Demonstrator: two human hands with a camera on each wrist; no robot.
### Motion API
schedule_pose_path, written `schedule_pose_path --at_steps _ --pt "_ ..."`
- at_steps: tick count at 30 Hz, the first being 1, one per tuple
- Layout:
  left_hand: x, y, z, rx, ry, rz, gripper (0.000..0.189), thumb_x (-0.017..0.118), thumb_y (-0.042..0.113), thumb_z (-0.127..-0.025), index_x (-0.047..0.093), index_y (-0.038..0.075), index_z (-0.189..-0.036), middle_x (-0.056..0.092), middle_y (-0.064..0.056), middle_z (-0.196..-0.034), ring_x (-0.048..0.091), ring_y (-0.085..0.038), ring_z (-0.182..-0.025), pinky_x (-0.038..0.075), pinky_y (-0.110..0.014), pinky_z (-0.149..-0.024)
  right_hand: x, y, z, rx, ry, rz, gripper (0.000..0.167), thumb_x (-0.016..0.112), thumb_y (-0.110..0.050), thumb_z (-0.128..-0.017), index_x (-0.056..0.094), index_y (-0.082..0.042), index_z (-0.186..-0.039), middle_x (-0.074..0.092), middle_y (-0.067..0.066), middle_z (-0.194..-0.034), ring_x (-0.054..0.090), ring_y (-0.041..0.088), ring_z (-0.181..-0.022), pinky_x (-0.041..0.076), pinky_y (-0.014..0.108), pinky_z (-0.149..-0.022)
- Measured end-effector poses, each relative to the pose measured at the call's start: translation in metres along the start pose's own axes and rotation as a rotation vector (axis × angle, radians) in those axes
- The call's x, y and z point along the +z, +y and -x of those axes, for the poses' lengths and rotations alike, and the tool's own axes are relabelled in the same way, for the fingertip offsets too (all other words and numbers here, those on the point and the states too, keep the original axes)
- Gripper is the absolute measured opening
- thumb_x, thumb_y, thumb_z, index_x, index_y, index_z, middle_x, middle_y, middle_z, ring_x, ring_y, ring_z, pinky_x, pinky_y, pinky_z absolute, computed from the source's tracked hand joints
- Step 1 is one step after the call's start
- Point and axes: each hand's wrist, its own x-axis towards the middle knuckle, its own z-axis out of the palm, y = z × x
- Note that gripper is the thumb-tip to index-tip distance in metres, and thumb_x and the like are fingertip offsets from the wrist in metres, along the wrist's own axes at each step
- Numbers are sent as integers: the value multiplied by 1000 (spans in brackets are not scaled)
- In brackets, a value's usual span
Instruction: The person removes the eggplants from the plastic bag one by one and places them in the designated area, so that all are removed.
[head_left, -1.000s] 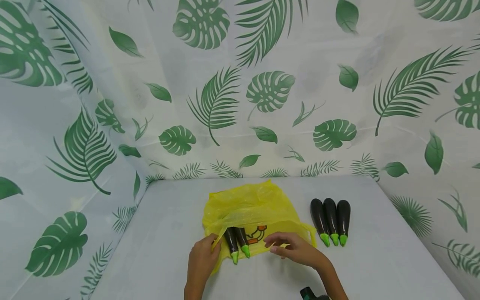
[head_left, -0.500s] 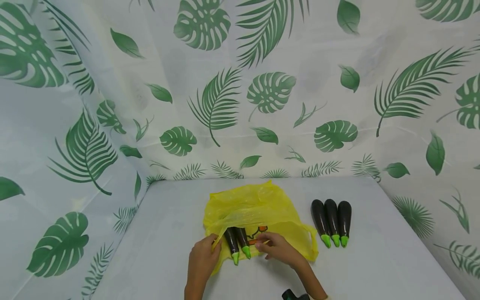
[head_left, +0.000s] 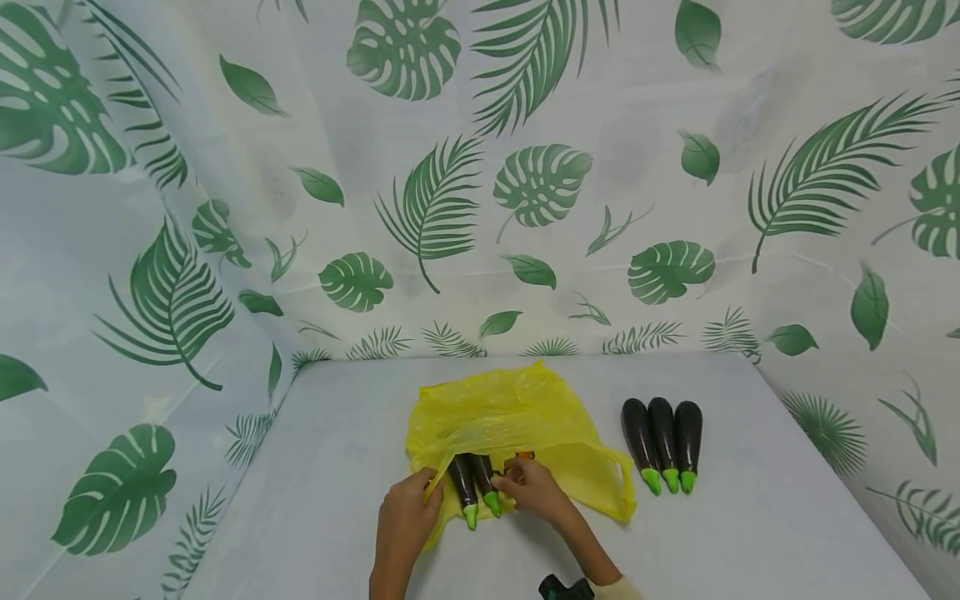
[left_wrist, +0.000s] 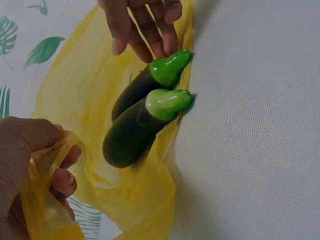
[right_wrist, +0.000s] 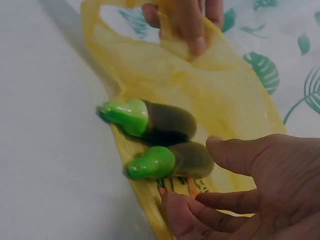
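A yellow plastic bag (head_left: 491, 404) lies spread on the white table, its mouth toward me. My left hand (head_left: 405, 512) grips the left side of that mouth and holds the film raised. Two dark eggplants with green stems, a left one (left_wrist: 131, 134) and a right one (right_wrist: 192, 159), lie side by side in the mouth, stems outward. Their far ends sit under the yellow film in the head view. Right beside the right eggplant is my right hand (head_left: 538, 490), thumb and fingers spread apart, fingertips close to its side.
Three more eggplants (head_left: 662, 442) lie in a row to the right of the bag, stems toward me. A leaf-printed sheet (head_left: 547, 275) hangs behind the table (head_left: 772, 533) and along its sides. A black device (head_left: 566, 587) is strapped at the right wrist.
My right hand has moved left across the bag, from its right part up to the right eggplant. The left hand stays in place on the bag, and the eggplants have not moved.
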Motion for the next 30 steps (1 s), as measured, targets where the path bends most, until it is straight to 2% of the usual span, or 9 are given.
schedule_pose_path --at_steps 4,9,15,19,21,24,30 --pt "-1 1 0 5 7 -1 11 77 18 -83 73 9 -89 74 -3 -79 64 -11 -64 49 -26 -55 6 1 -4 -19 -3 23 60 66 -27 -93 48 20 -127 67 23 -101 67 24 -80 55 33 -59" --pt "-2 1 -1 -24 -28 5 12 75 20 -85 73 10 -90 73 -2 -80 61 -7 -63 47 -25 -55 12 1 -8 -27 19 68 61 68 -29 -92 51 19 -126 68 23 -101 67 27 -85 55 34 -64" --pt "-2 0 -1 -17 -14 11 11 76 19 -84 72 10 -90 73 -2 -79 61 -8 -63 47 -25 -55 18 1 -13 -44 55 141 60 71 -30 -89 55 18 -121 69 18 -92 66 22 -77 53 33 -62" --pt "-2 0 -1 -11 -9 11 11 76 19 -84 72 10 -90 73 -2 -79 61 -7 -62 47 -25 -54 25 -1 -15 -32 104 166 59 73 -31 -87 57 17 -118 63 6 -73 53 11 -59 43 26 -51" --pt "-2 0 -1 -15 -13 13 11 75 19 -84 72 10 -90 73 -2 -79 59 -6 -61 46 -24 -54 28 -2 -17 -10 126 175 55 74 -32 -86 60 14 -113 53 -1 -61 41 8 -50 34 24 -46" --pt "-2 0 0 -9 -4 10 11 76 19 -84 72 10 -90 73 -2 -78 59 -6 -61 46 -24 -53 32 -3 -18 17 158 195 49 75 -33 -85 62 9 -106 36 -6 -52 28 6 -45 24 22 -43" --pt "-3 -2 1 -6 10 18 11 76 19 -84 72 10 -88 73 -2 -77 59 -7 -60 46 -24 -53 37 -3 -20 40 207 233 53 76 -35 -84 64 8 -111 36 -8 -50 29 5 -43 23 20 -41"
